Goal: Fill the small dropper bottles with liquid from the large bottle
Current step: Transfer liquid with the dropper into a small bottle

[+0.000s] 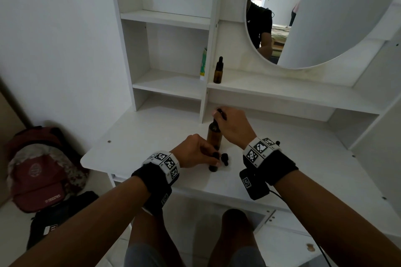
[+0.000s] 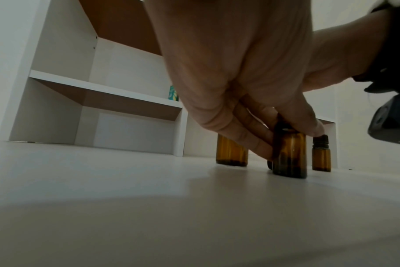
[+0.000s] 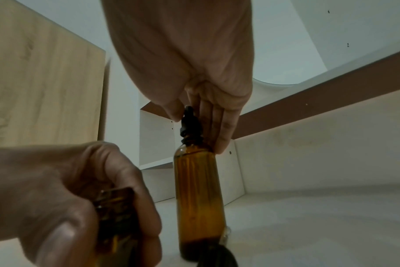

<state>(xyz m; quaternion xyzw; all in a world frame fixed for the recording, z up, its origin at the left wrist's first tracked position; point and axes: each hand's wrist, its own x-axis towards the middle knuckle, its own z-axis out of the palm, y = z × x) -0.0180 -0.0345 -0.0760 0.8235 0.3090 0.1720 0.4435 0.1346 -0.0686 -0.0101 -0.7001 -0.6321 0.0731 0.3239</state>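
The large amber bottle (image 1: 213, 136) (image 3: 199, 198) (image 2: 231, 153) stands upright on the white desk (image 1: 134, 149). My right hand (image 1: 232, 124) (image 3: 189, 115) pinches the black dropper top (image 3: 191, 124) at its neck. My left hand (image 1: 195, 154) (image 2: 274, 133) grips a small amber dropper bottle (image 2: 289, 155) (image 3: 114, 216) (image 1: 213, 168) standing on the desk in front of the large one. A second small amber bottle with a black cap (image 2: 321, 155) (image 1: 224, 157) stands just right of it.
Another amber dropper bottle (image 1: 218, 70) stands on the raised shelf under the round mirror (image 1: 303, 17). A green-and-white tube (image 1: 203, 64) leans in the shelf unit. A red backpack (image 1: 39, 169) lies on the floor at left. My knees are under the desk edge.
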